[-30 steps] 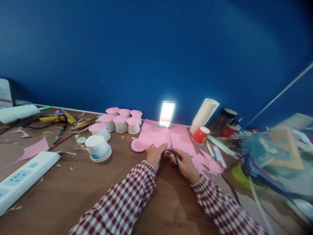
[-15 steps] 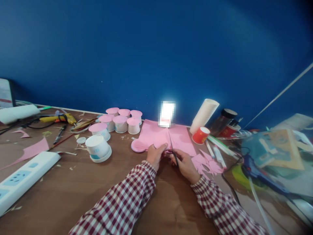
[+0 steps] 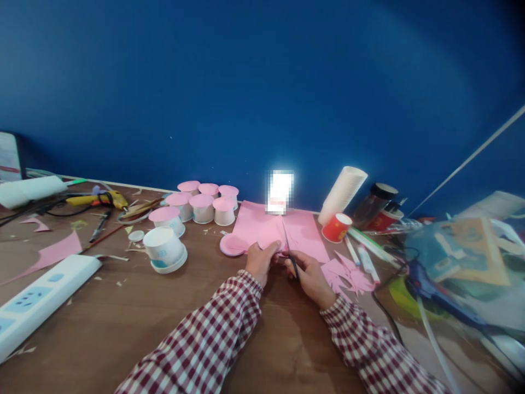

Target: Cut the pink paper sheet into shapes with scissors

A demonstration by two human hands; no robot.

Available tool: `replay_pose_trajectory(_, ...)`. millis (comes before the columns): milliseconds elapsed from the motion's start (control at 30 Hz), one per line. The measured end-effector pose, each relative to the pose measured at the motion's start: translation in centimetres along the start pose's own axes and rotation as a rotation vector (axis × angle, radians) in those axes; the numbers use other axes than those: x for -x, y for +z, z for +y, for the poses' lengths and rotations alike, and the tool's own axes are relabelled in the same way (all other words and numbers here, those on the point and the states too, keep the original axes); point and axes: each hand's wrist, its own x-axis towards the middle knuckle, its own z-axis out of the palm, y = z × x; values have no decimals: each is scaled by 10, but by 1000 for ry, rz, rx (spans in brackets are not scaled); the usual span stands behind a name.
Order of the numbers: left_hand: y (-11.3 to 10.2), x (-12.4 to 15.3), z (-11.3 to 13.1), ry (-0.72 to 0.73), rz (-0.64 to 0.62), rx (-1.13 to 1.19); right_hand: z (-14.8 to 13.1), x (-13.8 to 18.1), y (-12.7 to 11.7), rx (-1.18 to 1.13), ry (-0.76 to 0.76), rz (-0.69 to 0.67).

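My left hand pinches a piece of pink paper, thumb on top. In my right hand is a pair of dark scissors, its blades pointing away from me at the right side of that piece. Both hands are close together, just in front of a larger pink sheet lying on the table. A round pink disc rests left of my left hand. Pink paper scraps lie right of my right hand. The fingertips under the paper are hidden.
Several white cups with pink tops stand at the back left, near a white cup. A phone leans on the wall. Stacked paper cups and a red cup stand right. Glue guns and a power strip lie around.
Almost nothing differs. Both hands keep their places, with the paper and the scissors still held.
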Motion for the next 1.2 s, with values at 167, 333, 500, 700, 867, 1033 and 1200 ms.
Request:
replay_pose_trajectory(167, 0, -1, -1, 12, 20, 15, -2, 0, 0, 25, -10, 8)
replay_pose_trajectory(333, -2, -3, -3, 39, 30, -20, -3, 0, 1, 28, -12, 7)
replay_pose_trajectory(500, -2, -3, -5, 40, 20, -37, -1, 0, 1, 21, -10, 11)
replay_pose_trajectory(700, -3, -4, -6, 47, 2, -49, 1, 0, 0, -4, -9, -1)
replay_pose_trajectory(867, -3, -4, -6, 49, 2, -54, 3, 0, 0, -1, -13, -9)
replay_pose_trajectory(1033, -2, -3, -4, 30, 10, -45, 3, 0, 0, -4, -8, -15)
replay_pose_trajectory(1200, -2, -3, -4, 25, 10, -34, 2, 0, -1, 3, -10, -5)
